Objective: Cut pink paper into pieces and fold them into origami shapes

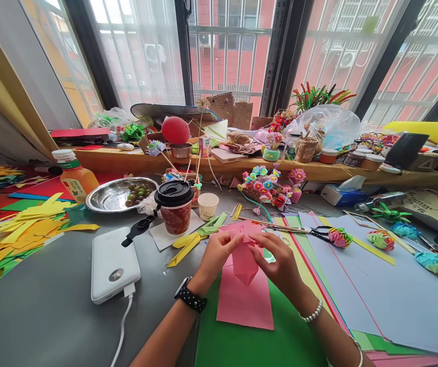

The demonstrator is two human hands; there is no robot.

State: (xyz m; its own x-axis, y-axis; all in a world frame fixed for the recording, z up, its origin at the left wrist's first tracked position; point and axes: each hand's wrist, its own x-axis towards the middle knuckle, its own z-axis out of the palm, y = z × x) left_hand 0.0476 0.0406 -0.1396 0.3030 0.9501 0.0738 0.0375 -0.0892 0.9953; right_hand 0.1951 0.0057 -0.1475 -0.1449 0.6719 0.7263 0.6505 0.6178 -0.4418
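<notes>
The left hand (218, 257) pinches the upper left part of a folded pink paper (245, 262) between thumb and fingers; its other fingers are curled out of sight. The right hand (283, 259) has its fingertips closed in at the paper's upper right, where it is hard to tell which of them press on it. The folded paper hangs between the two hands, its pointed end down, and the creases under the fingertips are covered. Below the hands lies a flat pink sheet (245, 306), its upper part hidden by the folded piece, on a green sheet (222, 344) cut off by the lower edge of the view.

Just beyond the left hand are yellow strips (185, 248), and farther out a lidded cup (176, 216) and a white paper cup (208, 206). Left of that hand lies a white power bank (115, 265); its cable (124, 323) runs out of view. Beyond the right hand, scissors (320, 233) lie with their handles partly behind a woven paper ball (340, 237). Right of that hand, large pale sheets (394, 295) overlap, their far right side cut off. The small items crowded on the windowsill (146, 164) are hard to separate.
</notes>
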